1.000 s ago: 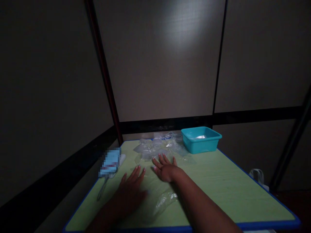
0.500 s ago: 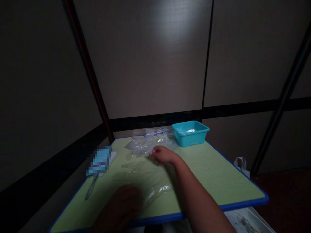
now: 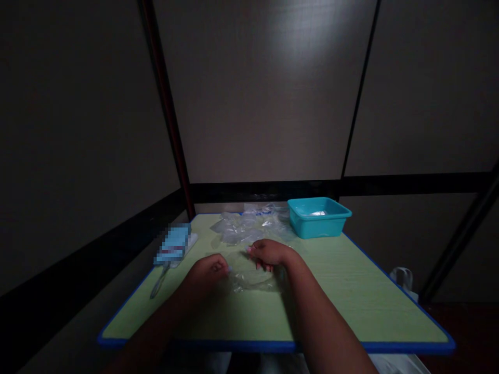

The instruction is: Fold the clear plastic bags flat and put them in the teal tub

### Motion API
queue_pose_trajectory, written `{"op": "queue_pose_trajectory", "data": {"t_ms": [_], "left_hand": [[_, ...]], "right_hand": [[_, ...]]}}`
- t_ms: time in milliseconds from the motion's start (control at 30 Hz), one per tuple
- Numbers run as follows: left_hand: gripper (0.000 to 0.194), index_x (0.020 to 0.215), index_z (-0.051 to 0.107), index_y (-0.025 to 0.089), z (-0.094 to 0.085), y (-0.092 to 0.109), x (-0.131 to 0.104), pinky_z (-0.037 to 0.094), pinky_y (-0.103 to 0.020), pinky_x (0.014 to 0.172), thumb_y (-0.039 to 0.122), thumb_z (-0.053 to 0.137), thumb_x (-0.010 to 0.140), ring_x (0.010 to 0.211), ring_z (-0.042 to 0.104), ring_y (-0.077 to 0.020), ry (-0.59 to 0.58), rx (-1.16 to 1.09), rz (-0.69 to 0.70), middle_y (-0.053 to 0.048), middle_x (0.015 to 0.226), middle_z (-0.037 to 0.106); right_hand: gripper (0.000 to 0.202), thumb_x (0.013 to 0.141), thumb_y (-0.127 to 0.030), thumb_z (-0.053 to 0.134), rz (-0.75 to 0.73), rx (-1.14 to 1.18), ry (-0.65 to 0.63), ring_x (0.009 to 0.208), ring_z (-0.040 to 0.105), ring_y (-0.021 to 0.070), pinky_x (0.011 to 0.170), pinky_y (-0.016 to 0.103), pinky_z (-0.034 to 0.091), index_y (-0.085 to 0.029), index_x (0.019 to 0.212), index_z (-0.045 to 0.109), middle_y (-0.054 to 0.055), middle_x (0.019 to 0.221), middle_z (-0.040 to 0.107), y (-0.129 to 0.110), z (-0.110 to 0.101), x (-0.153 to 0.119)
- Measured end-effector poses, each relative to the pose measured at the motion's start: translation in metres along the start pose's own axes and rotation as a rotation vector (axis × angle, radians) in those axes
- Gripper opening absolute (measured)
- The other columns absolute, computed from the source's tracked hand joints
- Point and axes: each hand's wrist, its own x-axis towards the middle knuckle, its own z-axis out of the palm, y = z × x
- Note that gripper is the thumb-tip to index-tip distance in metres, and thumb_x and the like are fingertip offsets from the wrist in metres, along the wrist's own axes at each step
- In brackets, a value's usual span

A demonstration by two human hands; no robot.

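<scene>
A clear plastic bag lies crumpled low over the table, between and just below my hands. My right hand is closed in a pinch at the bag's far edge. On the other side, my left hand has its fingers curled together at the bag's left edge. The film in both pinches is thin and hard to make out. Just beyond my right hand lies a loose heap of clear plastic bags.
On the green table with a blue rim, a turquoise basin stands at the back right, something shiny inside. A blurred-out light blue item with a strap lies at the left edge. A white bag is beyond the right edge.
My left hand has moved forward from the near edge to the bag and closed at it. The bag's film has been drawn up between my hands. The view has shifted slightly.
</scene>
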Motion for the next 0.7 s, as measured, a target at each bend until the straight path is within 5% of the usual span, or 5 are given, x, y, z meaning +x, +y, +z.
{"op": "queue_pose_trajectory", "data": {"t_ms": [200,400,700], "left_hand": [[0.012,0.064,0.057,0.018,0.006,-0.012,0.009,0.037,-0.024,0.055,0.030,0.059,0.067,0.058,0.055,-0.0159,-0.023,-0.113,-0.039,0.001,0.058,0.061],[0.021,0.070,0.051,0.019,0.008,-0.012,-0.001,0.042,-0.026,0.060,0.038,0.059,0.075,0.063,0.059,-0.0159,-0.076,-0.376,-0.088,-0.001,0.067,0.065],[0.027,0.075,0.046,0.019,0.013,-0.025,-0.007,0.049,-0.034,0.071,0.041,0.061,0.077,0.070,0.064,-0.0184,-0.175,-0.626,-0.167,-0.003,0.074,0.066]], "right_hand": [[0.042,0.073,-0.058,0.055,-0.005,-0.006,-0.122,0.045,0.045,0.0074,0.041,0.018,0.037,-0.017,0.070,0.062,-0.003,0.058,0.057,-0.012,-0.006,-0.015],[0.034,0.051,-0.043,0.077,-0.058,-0.297,-0.199,0.055,0.048,0.0087,0.047,0.017,0.034,-0.019,0.070,0.064,-0.006,0.061,0.057,-0.028,0.000,-0.030],[0.014,0.061,-0.016,0.069,-0.116,-0.352,-0.117,0.062,0.055,0.0095,0.055,0.016,0.037,-0.020,0.075,0.069,-0.005,0.068,0.064,-0.035,0.009,-0.033]]}}
